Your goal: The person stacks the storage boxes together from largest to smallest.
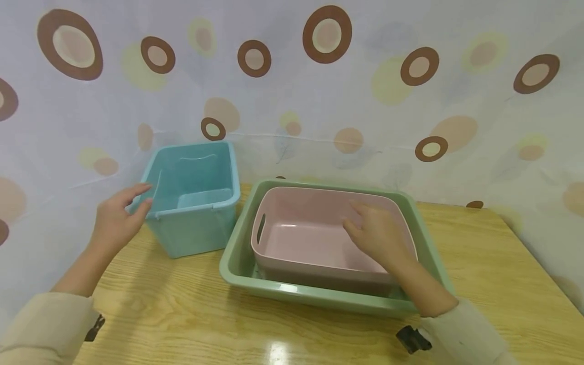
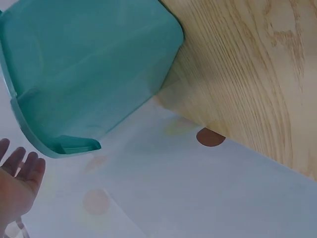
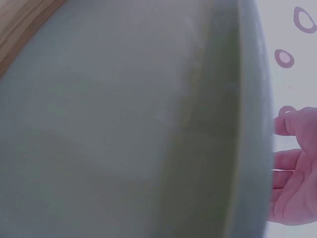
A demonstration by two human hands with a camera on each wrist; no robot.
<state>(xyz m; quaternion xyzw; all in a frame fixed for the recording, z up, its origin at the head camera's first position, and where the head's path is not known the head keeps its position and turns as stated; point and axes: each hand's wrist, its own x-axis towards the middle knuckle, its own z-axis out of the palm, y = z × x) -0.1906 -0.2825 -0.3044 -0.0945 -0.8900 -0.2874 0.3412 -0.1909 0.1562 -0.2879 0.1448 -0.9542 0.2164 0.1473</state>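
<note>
A blue plastic bin (image 1: 198,230) stands on the table at the left. My left hand (image 1: 117,215) is beside its left rim, thumb and fingers apart with nothing between them; the left wrist view shows the same hand (image 2: 22,186) just off the bin's rim (image 2: 37,144). A pink basin (image 1: 292,238) with a slot handle sits inside a larger green basin (image 1: 283,290). Over the right part of the pink basin hovers my right hand (image 1: 376,233), fingers loosely bent and holding nothing. In the right wrist view the green basin's wall (image 3: 109,119) fills most of the picture.
Both containers stand on a wood-grain table (image 1: 191,314). Behind them hangs a pale cloth (image 1: 283,91) with brown and yellow dots, which also covers the left side. Dark straps (image 1: 412,338) show at both sleeve cuffs.
</note>
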